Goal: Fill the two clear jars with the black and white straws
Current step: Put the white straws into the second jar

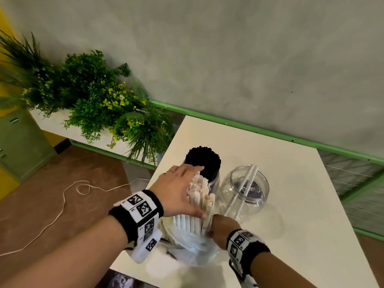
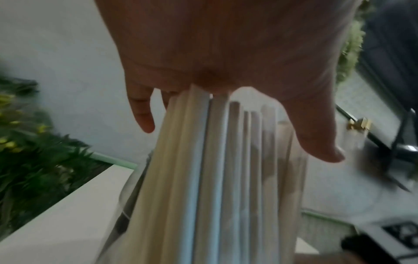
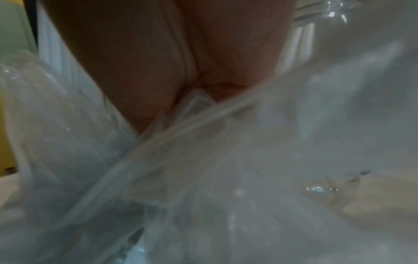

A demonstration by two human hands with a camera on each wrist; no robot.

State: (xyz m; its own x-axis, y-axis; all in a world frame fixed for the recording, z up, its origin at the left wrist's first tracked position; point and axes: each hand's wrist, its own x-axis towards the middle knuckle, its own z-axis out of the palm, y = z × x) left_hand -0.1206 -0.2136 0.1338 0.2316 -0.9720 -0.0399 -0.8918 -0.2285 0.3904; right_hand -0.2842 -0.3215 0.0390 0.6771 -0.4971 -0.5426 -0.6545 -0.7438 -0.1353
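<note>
Two clear jars stand on the white table (image 1: 295, 204). The left jar (image 1: 215, 182) is packed with black straws (image 1: 202, 161). The right jar (image 1: 245, 191) holds two white straws (image 1: 248, 179). In front of them a bundle of white straws (image 1: 197, 206) (image 2: 214, 160) stands upright in a clear plastic bag (image 1: 193, 248) (image 3: 203, 142). My left hand (image 1: 180, 192) (image 2: 226, 44) lies on the bundle's top and side, fingers straight, thumb across the front. My right hand (image 1: 220, 225) (image 3: 169, 53) pinches the bag's edge at the bundle's base.
Green plants (image 1: 99, 100) fill a white planter left of the table. A pale cord (image 1: 68, 196) trails on the brown floor. A green rail (image 1: 270, 133) runs along the grey wall behind. The table's left edge is close to the bag.
</note>
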